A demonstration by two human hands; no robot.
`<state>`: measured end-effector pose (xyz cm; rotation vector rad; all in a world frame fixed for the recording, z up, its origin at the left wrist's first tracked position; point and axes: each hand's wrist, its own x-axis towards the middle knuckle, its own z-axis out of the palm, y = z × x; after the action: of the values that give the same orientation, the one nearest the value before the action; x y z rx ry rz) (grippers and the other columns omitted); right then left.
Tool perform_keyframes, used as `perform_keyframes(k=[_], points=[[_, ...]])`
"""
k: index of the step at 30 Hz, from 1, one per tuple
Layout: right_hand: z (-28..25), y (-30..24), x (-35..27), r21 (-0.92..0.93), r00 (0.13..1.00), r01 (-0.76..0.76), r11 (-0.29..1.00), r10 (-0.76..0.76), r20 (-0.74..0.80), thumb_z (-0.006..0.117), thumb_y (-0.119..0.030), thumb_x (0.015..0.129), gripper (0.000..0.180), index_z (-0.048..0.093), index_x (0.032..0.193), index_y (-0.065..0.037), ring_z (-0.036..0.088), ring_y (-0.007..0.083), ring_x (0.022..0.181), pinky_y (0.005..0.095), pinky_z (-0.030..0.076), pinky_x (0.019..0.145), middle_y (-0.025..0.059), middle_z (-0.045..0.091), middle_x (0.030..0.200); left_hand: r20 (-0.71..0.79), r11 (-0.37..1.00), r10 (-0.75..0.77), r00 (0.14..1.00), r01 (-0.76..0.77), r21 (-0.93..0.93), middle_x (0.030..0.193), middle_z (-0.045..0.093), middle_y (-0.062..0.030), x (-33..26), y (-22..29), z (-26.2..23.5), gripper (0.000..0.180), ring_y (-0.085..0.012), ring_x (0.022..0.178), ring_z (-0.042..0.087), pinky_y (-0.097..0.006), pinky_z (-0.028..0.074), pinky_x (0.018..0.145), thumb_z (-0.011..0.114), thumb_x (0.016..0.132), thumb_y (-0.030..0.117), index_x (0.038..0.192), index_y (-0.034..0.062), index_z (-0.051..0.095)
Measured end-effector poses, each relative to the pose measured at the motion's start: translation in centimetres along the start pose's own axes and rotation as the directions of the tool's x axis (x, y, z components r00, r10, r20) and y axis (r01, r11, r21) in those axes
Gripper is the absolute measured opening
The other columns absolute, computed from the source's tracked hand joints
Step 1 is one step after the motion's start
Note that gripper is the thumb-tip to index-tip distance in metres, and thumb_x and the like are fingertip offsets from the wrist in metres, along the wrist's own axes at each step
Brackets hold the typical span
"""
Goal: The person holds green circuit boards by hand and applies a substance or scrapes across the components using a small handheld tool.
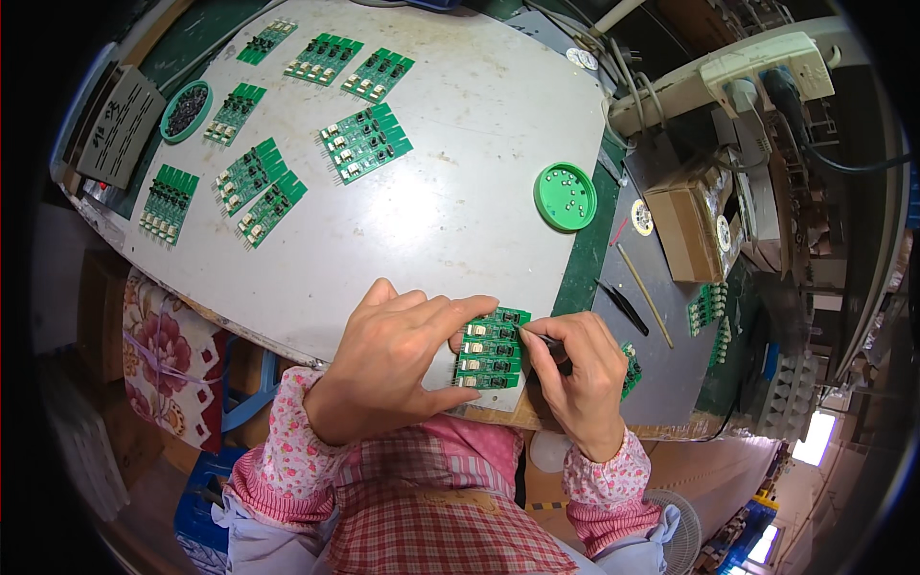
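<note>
Left hand [388,350] and right hand [586,374] working over one green circuit board [493,352]

The left hand is spreading wide, gripping the board between its thumb at the 6 o'clock end and a forefinger at the 12 o'clock end. The right hand is curling in from 3 o'clock, thumb and forefinger drawn close at the board's edge; something dark is showing between its fingers, but I cannot tell what it is or how firmly it is being held.

The board is lying near the front edge of the table [460,134], its long axis running from 6 to just past 12 o'clock. Its white blocks and pins are pointing toward 9 o'clock, its black parts toward 3.

From the board, a green dish [550,213] of small silvery pieces is sitting at 1 o'clock, black tweezers [625,309] are lying between 2 and 3, and more boards [364,142] are spreading from 10 to 11.
</note>
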<state>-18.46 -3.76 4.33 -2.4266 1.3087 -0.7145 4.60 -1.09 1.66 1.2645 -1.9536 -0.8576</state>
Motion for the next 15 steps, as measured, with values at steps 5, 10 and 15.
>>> perform_keyframes(k=[5,10,15], points=[[0.0,0.03,-0.13,-0.004,1.0,-0.01,1.0,0.01,0.016,0.08,0.002,0.084,0.015,0.072,0.096,0.0,0.066,0.0269,0.077,0.0372,0.052,0.065,0.0112,0.068,0.088,-0.004,1.0,0.006,1.0,-0.006,0.0,0.088,0.067,0.0001,-0.02,-0.07,0.11,0.077,-0.019,0.081,0.063,-0.036,0.037,0.078,0.093,0.067,0.027,0.137,0.0129,0.063],[-0.04,0.0,-0.05,-0.007,1.0,-0.003,1.0,0.003,0.012,0.08,0.003,0.084,0.015,0.072,0.096,0.0,0.066,0.0268,0.077,0.037,0.052,0.065,0.0112,0.068,0.088,0.006,1.0,0.002,1.0,-0.002,0.003,0.089,0.067,0.0002,-0.01,-0.09,0.04,0.078,-0.0189,0.081,0.063,-0.036,0.036,0.079,0.093,0.067,0.027,0.137,0.013,0.063],[-0.1,0.01,-0.07,0.005,1.0,-0.023,1.0,0.023,0.002,0.079,0.002,0.085,0.014,0.072,0.096,0.0,0.066,0.0258,0.075,0.0363,0.052,0.063,0.0112,0.068,0.088,0.016,1.0,-0.006,1.0,0.006,0.0,0.089,0.067,0.0001,0.02,0.01,-0.02,0.078,-0.0192,0.081,0.062,-0.036,0.036,0.079,0.093,0.067,0.027,0.138,0.0134,0.063]])
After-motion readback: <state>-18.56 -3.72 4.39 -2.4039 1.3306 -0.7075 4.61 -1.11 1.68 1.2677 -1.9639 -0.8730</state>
